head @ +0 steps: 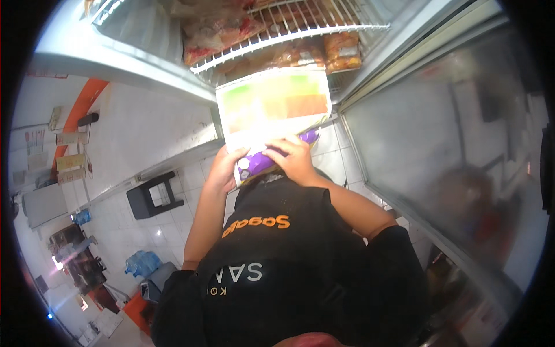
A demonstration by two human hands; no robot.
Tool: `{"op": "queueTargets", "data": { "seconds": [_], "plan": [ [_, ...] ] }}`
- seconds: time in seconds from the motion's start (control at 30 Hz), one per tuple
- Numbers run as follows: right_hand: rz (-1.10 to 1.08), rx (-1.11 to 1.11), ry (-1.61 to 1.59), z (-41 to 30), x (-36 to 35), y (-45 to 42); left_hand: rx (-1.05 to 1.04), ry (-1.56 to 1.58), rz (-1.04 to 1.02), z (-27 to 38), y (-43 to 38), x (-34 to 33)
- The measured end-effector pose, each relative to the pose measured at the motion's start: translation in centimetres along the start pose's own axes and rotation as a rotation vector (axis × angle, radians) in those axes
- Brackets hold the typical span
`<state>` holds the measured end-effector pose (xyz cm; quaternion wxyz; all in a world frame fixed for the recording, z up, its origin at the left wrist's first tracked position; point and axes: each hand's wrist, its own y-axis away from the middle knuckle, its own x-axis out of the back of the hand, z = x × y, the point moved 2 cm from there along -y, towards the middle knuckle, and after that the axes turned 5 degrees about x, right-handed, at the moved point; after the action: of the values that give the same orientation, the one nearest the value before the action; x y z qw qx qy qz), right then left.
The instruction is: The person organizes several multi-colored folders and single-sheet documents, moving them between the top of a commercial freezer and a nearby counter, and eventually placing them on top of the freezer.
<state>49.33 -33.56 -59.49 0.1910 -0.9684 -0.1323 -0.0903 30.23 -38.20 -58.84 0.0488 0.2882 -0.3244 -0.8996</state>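
Note:
A large plastic food pack (256, 113), white with green and orange areas and a purple lower edge, lies across both hands before the open display fridge. Strong light washes out its middle. My left hand (224, 170) grips the lower left corner, the thumb on top and the other fingers mostly hidden under it. My right hand (295, 159) rests on the purple edge, with the thumb and fingers bent over the pack. Just beyond the pack is a white wire shelf (286, 37), with packed meat (221, 37) on it and wrapped orange-brown packs (342, 52) below.
At right the fridge's glass door (425, 130) stands swung out, with reflections on it. To the left are the fridge's white side panel (151, 117) and a black plastic stool (154, 195) on the tiled floor (190, 208). Blue water jugs (143, 262) stand farther back.

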Motion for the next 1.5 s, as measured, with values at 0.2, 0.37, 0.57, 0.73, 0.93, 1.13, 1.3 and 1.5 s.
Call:
{"op": "queueTargets", "data": {
  "seconds": [0.2,0.37,0.57,0.73,0.93,1.13,1.3,1.5],
  "plan": [
    [-0.018,0.133,-0.037,1.0,0.2,-0.2,-0.026,0.008,0.026,0.2,0.5,-0.8],
    [-0.053,0.079,-0.195,1.3,0.4,-0.7,-0.016,-0.017,-0.009,0.6,0.9,-1.6],
    [-0.037,-0.043,-0.214,2.2,0.2,-0.1,-0.038,-0.122,-0.011,0.4,1.0,-2.4],
    [-0.066,-0.125,-0.298,2.0,-0.2,1.3,-0.025,-0.102,0.083,-1.1,1.3,-1.6],
    [-0.01,-0.153,-0.299,4.1,-2.7,5.7,0.078,-0.232,0.153,-3.4,2.1,-0.3],
    [0.175,-0.183,-0.233,6.2,-5.8,10.7,0.224,-0.285,0.19,-5.9,2.2,1.3],
    [0.45,-0.463,-0.215,10.6,-6.3,14.5,0.196,-0.503,0.366,-9.2,-1.0,5.6],
    [0.955,-0.7,-0.181,25.2,-3.0,14.8,0.258,-0.506,0.436,-15.9,-3.4,14.0]
  ]
}}
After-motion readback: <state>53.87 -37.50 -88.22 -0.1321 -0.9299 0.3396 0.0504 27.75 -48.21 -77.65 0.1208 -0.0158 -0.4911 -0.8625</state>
